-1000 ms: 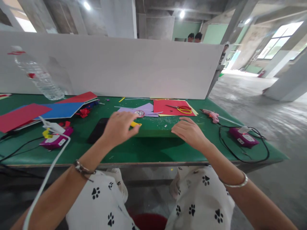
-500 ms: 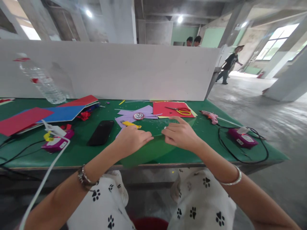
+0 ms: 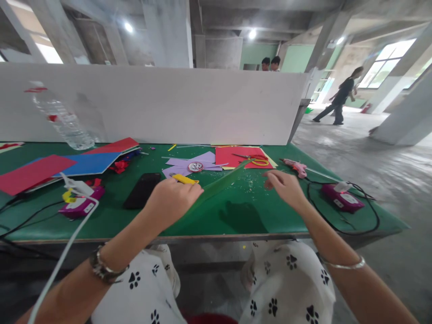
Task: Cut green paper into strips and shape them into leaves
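My left hand (image 3: 177, 198) is closed on a thin green sheet (image 3: 221, 183), which slants up and to the right above the green tabletop. Behind that hand lies a yellow utility knife (image 3: 185, 179), by purple paper pieces (image 3: 207, 157) and a round patterned disc (image 3: 195, 167). My right hand (image 3: 283, 185) hovers to the right, apart from the sheet, with thumb and fingers drawn together; whatever they hold, if anything, is too small to make out. Beyond it, scissors (image 3: 258, 160) with red and yellow handles rest on red paper (image 3: 224, 156).
A black phone (image 3: 141, 191) lies at left, near a purple power strip (image 3: 83, 202) and coloured boards (image 3: 91, 163). A pink glue gun (image 3: 299, 168) and another purple power strip (image 3: 342, 198) with cables are at right. A white partition (image 3: 168, 105) stands behind; a person (image 3: 342, 96) walks past.
My right hand has let go of the green sheet and moved right. The sheet's far end now points up toward the scissors, still held by my left hand, which shifted slightly left.
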The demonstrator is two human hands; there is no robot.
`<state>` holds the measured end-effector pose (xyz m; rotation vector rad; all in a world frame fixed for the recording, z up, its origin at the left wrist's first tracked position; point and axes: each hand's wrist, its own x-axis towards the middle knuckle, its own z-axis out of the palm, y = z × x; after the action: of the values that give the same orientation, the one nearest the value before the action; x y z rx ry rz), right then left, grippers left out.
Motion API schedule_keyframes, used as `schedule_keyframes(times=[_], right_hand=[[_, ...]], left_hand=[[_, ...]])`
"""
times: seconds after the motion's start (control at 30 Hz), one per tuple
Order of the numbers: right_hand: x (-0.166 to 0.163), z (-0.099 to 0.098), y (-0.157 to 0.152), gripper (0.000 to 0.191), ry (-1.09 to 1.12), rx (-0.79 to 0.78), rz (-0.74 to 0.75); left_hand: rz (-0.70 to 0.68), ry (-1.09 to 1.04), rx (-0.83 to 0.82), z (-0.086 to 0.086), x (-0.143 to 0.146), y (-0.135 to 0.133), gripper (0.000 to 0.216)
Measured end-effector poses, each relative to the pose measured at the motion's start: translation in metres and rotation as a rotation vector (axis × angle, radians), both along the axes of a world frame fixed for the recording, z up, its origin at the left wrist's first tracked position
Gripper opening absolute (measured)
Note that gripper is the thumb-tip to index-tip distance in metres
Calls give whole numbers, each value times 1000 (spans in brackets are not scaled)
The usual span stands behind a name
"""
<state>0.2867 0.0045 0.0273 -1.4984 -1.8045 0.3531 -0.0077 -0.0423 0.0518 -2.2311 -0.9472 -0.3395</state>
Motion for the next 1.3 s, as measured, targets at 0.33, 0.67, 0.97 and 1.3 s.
schedule_keyframes(times=[0.33,0.67,0.97,1.3], right_hand=[[-57,-19,-7,6,751,-520,52],[-59,-9,-4,29,818,-642,552],[-81,-11,4,39,750,-448,545],[-97,-1,3,72,347,47,213]], left_hand=[[-112,26,-423,-28,83,-33,28],[-95,-805,-424,8,44,57,51],[-150,-1019,-806,4,40,73,26],[-189,-952,-819,-1,38,68,21]])
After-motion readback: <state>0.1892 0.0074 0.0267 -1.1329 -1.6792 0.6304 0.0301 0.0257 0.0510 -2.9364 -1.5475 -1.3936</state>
